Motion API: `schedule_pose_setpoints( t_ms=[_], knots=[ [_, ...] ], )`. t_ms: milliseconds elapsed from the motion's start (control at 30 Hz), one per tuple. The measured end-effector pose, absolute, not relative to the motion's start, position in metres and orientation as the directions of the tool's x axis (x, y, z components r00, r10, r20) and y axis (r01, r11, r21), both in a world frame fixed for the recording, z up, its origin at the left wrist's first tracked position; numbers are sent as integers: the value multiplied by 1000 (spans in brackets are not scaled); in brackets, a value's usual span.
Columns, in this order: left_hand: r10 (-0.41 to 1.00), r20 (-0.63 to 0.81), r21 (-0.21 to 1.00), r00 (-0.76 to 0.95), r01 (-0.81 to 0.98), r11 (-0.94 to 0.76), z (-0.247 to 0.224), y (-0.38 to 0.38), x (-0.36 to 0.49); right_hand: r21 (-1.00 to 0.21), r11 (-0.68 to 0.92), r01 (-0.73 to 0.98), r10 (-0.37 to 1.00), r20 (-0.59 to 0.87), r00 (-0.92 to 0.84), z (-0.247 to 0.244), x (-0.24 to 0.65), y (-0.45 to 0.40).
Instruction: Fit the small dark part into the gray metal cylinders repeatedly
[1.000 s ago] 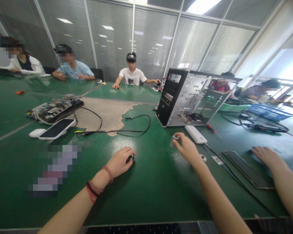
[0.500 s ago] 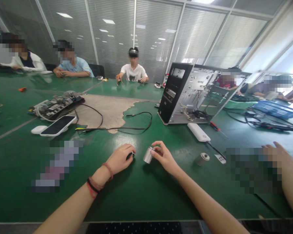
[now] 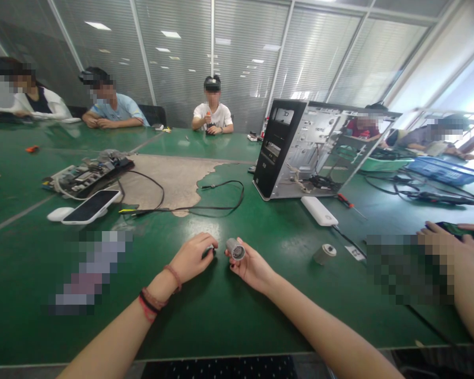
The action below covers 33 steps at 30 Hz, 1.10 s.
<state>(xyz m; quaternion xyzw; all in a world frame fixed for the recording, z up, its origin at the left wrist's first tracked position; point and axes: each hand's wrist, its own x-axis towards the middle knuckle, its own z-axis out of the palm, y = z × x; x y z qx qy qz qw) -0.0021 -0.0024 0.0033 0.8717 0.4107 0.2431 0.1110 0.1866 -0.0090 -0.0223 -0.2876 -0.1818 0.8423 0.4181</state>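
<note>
My right hand (image 3: 250, 266) holds a silvery metal cylinder (image 3: 236, 249) between fingers and thumb, its hollow-looking end tilted toward me. Just left of it, my left hand (image 3: 195, 255) is closed over the green table (image 3: 205, 326), its fingers curled round a small dark object (image 3: 208, 250) that is mostly hidden. The two hands are a short gap apart. A second metal cylinder (image 3: 324, 255) stands upright on the table to the right of my right hand.
Beyond my hands lie a black cable (image 3: 221, 208), a white phone (image 3: 92, 206) and a circuit assembly (image 3: 89, 171). An open computer case (image 3: 284, 152), white power bank (image 3: 319, 211) and screwdriver (image 3: 351, 204) are to the right. A person's hands (image 3: 450, 245) work at the far right.
My right hand has turned the cylinder so its end faces me, with the fingers now below it. At the far right, the other person's hands now hold a dark green object.
</note>
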Motion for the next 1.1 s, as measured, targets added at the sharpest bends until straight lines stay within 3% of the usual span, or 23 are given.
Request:
schedule_pose_setpoints(
  t_ms=[867, 1100],
  knots=[
    [768, 315, 376, 557, 670, -640, 4, -5, -1, -522, -561, -643, 827, -323, -460, -26, 186, -13],
    [798, 308, 496, 518, 629, -599, 6, -5, 1, -640, -492, -590, 866, -292, -406, -26, 187, -14]
  ],
)
